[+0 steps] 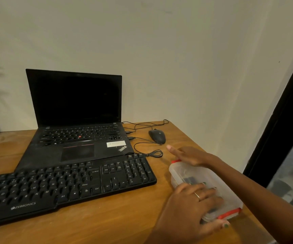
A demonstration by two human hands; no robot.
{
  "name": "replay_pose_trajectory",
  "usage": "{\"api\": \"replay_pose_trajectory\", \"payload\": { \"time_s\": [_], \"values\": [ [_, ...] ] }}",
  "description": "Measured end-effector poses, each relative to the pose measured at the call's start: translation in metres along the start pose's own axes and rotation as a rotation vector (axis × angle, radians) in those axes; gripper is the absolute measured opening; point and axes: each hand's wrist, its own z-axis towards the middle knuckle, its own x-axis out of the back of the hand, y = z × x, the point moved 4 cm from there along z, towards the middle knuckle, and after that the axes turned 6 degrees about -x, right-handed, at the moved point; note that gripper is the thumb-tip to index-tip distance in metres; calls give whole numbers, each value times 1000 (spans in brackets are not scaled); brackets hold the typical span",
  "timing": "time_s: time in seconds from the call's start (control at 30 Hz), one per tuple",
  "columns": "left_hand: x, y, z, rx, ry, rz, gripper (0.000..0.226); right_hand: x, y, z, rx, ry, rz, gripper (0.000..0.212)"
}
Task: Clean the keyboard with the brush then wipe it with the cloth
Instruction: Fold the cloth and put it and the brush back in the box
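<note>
Left hand: fingers spread flat on the lid of the clear container, thumb at its near edge, probably steadying it.
Right hand: rests at the container's far red clip, forefinger straight; grip unclear.
Container contents: dark items, brush and cloth not identifiable.
Keyboard: left of container, on counter.
Laptop: beyond keyboard.

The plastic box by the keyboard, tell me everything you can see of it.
The plastic box is a clear, oblong container with a see-through lid and red clasps at both short ends. It lies flat on the wooden desk, right of the keyboard. Dark things show blurrily inside. The left hand rests on its lid; the right hand touches its far end.
</note>
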Motion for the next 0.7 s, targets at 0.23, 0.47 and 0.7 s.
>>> {"api": "replay_pose_trajectory", "payload": {
  "time_s": [0.23,0.47,0.7],
  "values": [
    [-3,-3,0,-42,50,32,49,7,4,-31,207,186,48,47],
    [-3,3,-1,-50,60,74,46,-10,15,-40,287,386,256,13],
    [-1,2,1,-34,73,27,47,-9,15,-44,305,412,303,9]
  ]
}}
